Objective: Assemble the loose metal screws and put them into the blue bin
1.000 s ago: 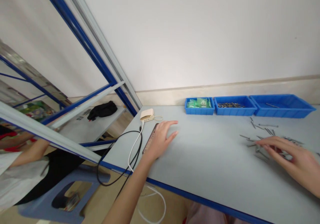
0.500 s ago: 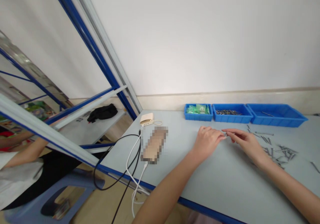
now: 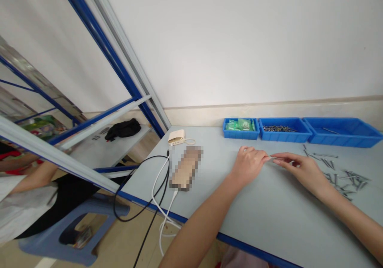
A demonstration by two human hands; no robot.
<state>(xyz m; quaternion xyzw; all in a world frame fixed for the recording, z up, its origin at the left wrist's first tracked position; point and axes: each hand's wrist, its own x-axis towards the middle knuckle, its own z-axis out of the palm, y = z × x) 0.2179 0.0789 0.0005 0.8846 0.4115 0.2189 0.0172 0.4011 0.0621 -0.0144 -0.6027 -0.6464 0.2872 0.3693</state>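
Observation:
Above the grey table, my left hand has its fingers curled in a pinch, and my right hand pinches from the other side. Between their fingertips shows a small, thin, light piece, too small to identify. Loose metal screws or bolts lie scattered to the right of my right hand. Behind the hands stand three blue bins: one with green packets, one with many small metal pieces, and a larger bin with a single thin piece inside.
A blurred-out phone-like object and a cream device with cables lie on the table's left part. Beyond the blue-and-grey frame, a seated person, a blue stool and black cloth are visible.
The view has shifted slightly, so the bins and screws appear farther right. My hands stay together, with the fingertips of my right hand slightly farther from my left.

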